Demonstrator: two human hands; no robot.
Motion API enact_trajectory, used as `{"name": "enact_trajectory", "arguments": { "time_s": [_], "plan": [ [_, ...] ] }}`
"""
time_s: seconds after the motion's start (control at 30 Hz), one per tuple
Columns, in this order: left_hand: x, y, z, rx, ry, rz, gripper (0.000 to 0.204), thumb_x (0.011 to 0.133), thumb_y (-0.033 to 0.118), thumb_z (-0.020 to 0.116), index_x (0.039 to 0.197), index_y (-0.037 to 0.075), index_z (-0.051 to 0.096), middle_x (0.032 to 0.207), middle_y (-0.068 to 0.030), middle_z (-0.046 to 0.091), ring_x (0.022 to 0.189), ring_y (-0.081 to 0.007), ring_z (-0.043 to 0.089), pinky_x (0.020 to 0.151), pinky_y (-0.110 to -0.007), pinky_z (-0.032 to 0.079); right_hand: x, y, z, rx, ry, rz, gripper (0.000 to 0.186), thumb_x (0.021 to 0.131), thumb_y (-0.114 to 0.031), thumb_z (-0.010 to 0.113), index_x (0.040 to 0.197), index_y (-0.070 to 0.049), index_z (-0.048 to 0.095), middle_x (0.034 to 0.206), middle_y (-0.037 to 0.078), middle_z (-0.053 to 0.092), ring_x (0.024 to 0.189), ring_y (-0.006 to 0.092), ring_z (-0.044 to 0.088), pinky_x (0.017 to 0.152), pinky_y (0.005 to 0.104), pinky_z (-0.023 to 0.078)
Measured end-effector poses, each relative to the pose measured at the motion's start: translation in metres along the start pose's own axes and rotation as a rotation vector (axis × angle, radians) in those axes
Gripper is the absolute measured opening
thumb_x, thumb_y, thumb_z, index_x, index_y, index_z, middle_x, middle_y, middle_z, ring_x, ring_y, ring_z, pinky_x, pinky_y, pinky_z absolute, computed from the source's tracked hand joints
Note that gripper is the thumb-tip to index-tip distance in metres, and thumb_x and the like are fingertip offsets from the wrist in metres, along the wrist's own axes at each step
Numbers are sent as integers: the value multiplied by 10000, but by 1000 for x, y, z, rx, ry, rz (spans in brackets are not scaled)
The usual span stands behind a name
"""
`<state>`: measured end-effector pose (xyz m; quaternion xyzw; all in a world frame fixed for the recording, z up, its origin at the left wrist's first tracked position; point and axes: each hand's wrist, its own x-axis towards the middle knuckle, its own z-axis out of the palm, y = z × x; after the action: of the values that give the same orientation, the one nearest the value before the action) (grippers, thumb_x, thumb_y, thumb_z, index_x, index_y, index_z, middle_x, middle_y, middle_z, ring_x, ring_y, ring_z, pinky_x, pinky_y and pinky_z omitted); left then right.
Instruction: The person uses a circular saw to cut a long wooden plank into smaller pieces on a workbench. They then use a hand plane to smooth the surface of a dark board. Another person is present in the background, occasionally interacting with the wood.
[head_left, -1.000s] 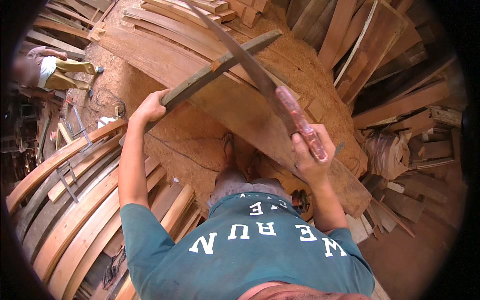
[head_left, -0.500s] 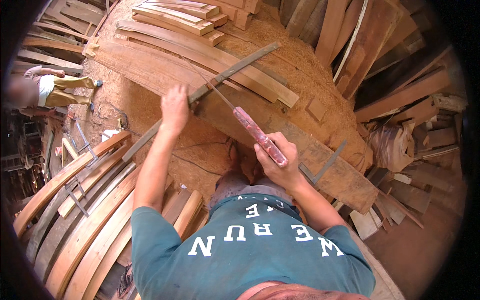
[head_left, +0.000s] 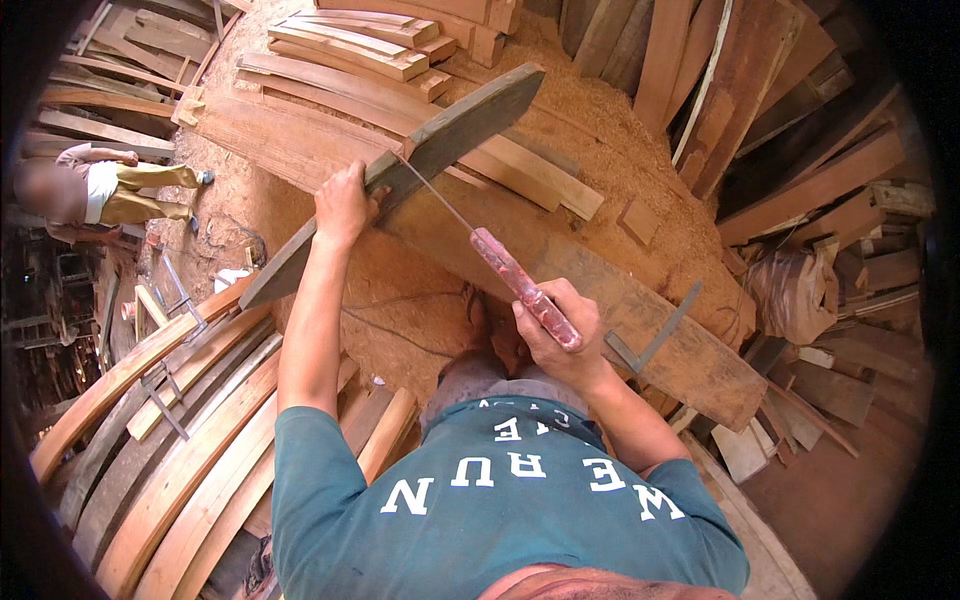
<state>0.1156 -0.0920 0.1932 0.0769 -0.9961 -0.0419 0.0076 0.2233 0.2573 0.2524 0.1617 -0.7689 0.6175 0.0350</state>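
Note:
My left hand grips a weathered grey board, which lies slantwise over the large plank. The board's broad face now shows, with an angled far end and a notch near its middle. My right hand is closed round the mottled red, straight handle of a handsaw. Its thin blade, seen nearly edge-on, meets the board at the notch, a little right of my left fingers. Beneath both hands stretches the wide brown plank, dusted with sawdust. A metal try square lies on it beside my right wrist.
Curved timber pieces are stacked at the lower left, with clamps on them. More cut lengths lie beyond the plank. Boards lean at the right near a plastic sack. Another person stands at the far left.
The grey board has rolled from its narrow edge to show its broad face. My left hand has shifted slightly with it, and the saw has drawn back a little toward me.

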Motion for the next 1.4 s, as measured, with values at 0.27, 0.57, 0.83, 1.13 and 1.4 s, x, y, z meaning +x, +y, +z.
{"name": "enact_trajectory", "arguments": {
  "time_s": [0.27,0.57,0.83,1.13,1.4],
  "plan": [
    [18,-11,-4,-3,-89,-48,460,835,393,845,1071,33,683,1008,-228,744,1006,-419,717,860,-522,566,-2,-2,0,-38,9,-76,136,861,-5,788,914,-24,664,754,103,648,593,237,653,553,334,504],
    [27,-13,-11,-36,-62,-28,454,813,386,865,1034,27,695,1012,-253,740,1008,-440,709,855,-531,547,1,1,-2,-36,6,-20,154,823,24,786,897,-18,658,723,104,639,576,238,653,540,343,502],
    [42,-25,-7,-44,-73,-90,467,816,370,859,1085,24,697,1039,-241,749,1029,-439,716,886,-532,563,27,5,2,-27,-76,-24,101,823,1,762,884,-6,682,757,130,624,579,256,636,538,359,485],
    [17,-6,-2,-28,-41,5,459,808,358,857,1105,44,703,1031,-212,747,1026,-419,710,871,-521,562,65,24,26,56,-101,18,76,842,-21,730,880,-21,664,714,140,602,604,278,646,576,360,504],
    [50,-20,-7,-102,-26,-60,444,799,373,869,1080,62,724,1050,-227,755,1049,-410,718,889,-528,562,55,15,6,-23,-108,-36,94,842,-33,745,845,-34,651,706,126,580,549,303,606,535,392,479]
  ]
}}
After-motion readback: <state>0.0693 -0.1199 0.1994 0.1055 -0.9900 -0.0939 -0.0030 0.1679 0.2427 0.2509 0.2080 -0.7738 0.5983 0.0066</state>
